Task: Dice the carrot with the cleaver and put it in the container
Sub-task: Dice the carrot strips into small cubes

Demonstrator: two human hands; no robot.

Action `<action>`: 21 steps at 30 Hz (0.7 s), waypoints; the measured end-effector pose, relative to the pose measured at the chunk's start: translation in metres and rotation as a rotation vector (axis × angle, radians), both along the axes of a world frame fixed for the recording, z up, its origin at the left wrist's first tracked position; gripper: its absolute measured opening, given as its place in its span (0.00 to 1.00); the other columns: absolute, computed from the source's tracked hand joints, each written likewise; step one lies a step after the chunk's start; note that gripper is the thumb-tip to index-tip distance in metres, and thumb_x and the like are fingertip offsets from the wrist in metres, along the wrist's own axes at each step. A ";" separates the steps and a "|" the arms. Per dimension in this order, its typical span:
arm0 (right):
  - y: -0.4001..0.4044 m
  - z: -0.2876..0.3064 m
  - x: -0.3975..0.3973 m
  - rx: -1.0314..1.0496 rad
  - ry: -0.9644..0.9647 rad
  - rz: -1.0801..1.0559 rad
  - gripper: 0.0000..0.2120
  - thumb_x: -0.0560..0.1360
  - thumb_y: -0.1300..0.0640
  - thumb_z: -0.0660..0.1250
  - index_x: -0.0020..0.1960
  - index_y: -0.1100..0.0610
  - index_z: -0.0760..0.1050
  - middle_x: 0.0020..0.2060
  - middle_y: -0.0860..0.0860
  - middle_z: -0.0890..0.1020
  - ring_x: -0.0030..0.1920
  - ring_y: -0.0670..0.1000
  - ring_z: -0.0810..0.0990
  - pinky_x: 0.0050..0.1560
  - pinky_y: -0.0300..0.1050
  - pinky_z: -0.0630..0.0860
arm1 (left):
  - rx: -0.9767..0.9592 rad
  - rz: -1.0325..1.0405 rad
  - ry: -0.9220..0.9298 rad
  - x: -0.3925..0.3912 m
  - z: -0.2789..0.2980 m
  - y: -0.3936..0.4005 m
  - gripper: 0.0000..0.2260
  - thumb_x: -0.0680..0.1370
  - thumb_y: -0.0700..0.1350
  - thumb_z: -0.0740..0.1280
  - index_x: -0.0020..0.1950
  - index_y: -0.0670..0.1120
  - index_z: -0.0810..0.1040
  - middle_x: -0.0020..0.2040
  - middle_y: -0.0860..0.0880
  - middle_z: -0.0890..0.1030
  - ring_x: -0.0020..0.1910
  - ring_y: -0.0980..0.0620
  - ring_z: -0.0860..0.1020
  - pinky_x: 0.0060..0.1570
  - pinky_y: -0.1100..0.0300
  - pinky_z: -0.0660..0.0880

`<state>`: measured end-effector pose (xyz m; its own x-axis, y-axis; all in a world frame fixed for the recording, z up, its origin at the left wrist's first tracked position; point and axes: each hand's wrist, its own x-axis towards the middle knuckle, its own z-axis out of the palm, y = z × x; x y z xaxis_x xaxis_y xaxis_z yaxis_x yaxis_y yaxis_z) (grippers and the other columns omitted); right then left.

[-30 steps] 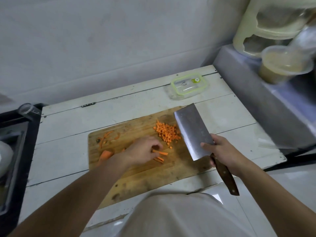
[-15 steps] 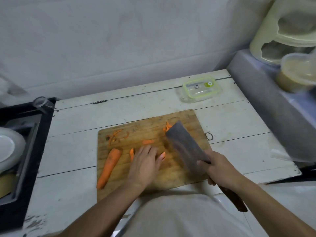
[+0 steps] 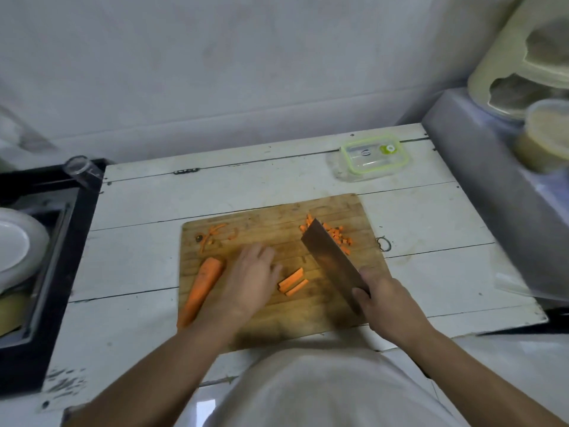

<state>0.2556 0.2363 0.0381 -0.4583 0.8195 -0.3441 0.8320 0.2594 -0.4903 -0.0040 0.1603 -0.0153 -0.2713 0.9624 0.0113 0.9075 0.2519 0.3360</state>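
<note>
Left hand (image 3: 251,278) flat on cutting board (image 3: 311,322), fingers relaxed, gripping nothing; between whole carrot (image 3: 201,289) and carrot sticks (image 3: 292,282). Right hand (image 3: 386,303) curled round cleaver (image 3: 331,260) handle, blade tilted, tip down beside diced carrot (image 3: 337,237) at board's far right. Container (image 3: 374,157) lidded, at counter (image 3: 147,204) far edge, well apart from board. Bare counter either side of board; sink (image 3: 37,241) off left edge. Versus 0.5 s ago: left hand shifted left, sticks uncovered, blade further right.

White plank table (image 3: 154,272), wooden cutting board (image 3: 261,322) near its front edge, lidded clear container (image 3: 372,157) at the back right corner
</note>
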 end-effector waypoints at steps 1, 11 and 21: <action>-0.001 -0.001 -0.001 -0.002 0.010 -0.006 0.00 0.80 0.53 0.62 0.50 0.49 0.71 0.37 0.47 0.77 0.39 0.54 0.78 0.37 0.45 0.71 | -0.028 -0.062 -0.114 0.017 0.000 -0.007 0.18 0.81 0.55 0.66 0.69 0.50 0.75 0.64 0.51 0.74 0.65 0.50 0.70 0.67 0.54 0.69; -0.005 -0.004 -0.003 -0.065 0.036 -0.068 0.07 0.80 0.55 0.62 0.58 0.51 0.74 0.36 0.47 0.78 0.33 0.51 0.78 0.34 0.42 0.71 | 0.084 -0.030 -0.105 0.047 -0.020 -0.010 0.11 0.79 0.47 0.71 0.61 0.48 0.83 0.53 0.51 0.79 0.55 0.52 0.73 0.57 0.57 0.75; -0.001 0.000 -0.009 -0.065 0.064 -0.072 0.04 0.80 0.56 0.63 0.53 0.48 0.74 0.33 0.43 0.77 0.31 0.47 0.77 0.31 0.40 0.67 | -0.014 -0.251 -0.011 0.022 -0.011 0.003 0.08 0.83 0.48 0.65 0.57 0.48 0.82 0.51 0.51 0.78 0.54 0.51 0.76 0.56 0.55 0.75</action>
